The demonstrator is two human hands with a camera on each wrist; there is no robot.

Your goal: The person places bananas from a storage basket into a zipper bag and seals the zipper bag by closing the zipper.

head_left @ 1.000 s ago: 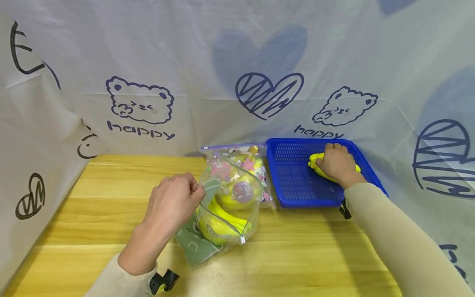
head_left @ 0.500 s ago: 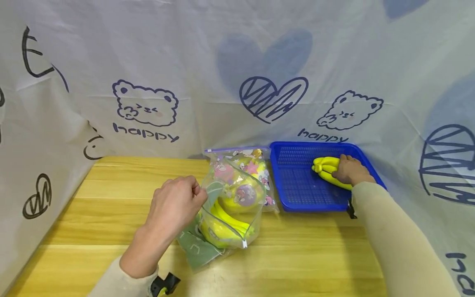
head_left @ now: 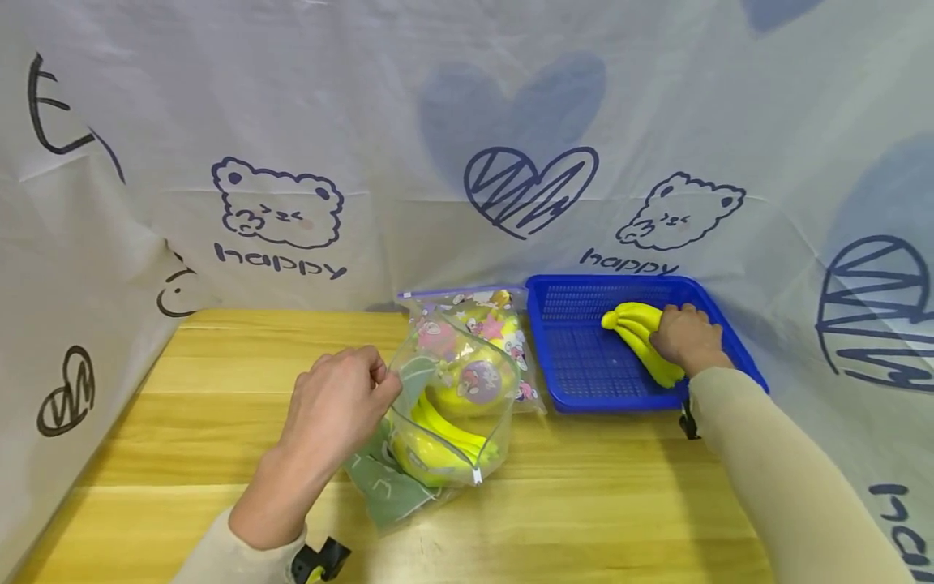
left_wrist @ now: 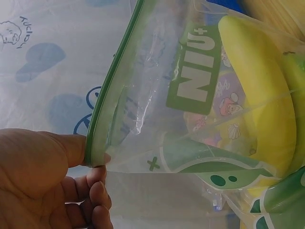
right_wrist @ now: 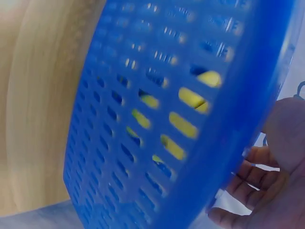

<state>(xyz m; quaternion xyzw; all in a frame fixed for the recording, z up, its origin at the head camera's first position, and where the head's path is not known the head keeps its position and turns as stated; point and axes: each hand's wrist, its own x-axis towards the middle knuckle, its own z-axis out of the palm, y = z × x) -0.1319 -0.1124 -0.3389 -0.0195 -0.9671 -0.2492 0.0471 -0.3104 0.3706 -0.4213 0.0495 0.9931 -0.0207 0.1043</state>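
Note:
My left hand (head_left: 339, 401) pinches the rim of a clear zip bag (left_wrist: 138, 105) with green print, between thumb and fingers. The bag's mouth stands wide apart, and yellow bananas (head_left: 445, 434) lie inside. To the right, a blue plastic basket (head_left: 576, 365) bears another bunch of bananas (head_left: 633, 328). My right hand (head_left: 689, 337) grips the right side of this bunch, with its stem end pointing left. In the right wrist view the basket's slotted wall hides most of the bananas; yellow shows only through the slots, and the fingertips are partly covered by the rim.
Behind the held bag lies a second zip bag (head_left: 521, 353) with pink cartoon print and yellow contents, close to the basket's left side. A wooden table (head_left: 569, 503) carries everything. White printed cloth (head_left: 394, 227) hangs along the back and sides.
The bunch in the basket has turned, its right end swinging toward the front. My right hand has shifted right along it. The left hand keeps its pinch on the bag.

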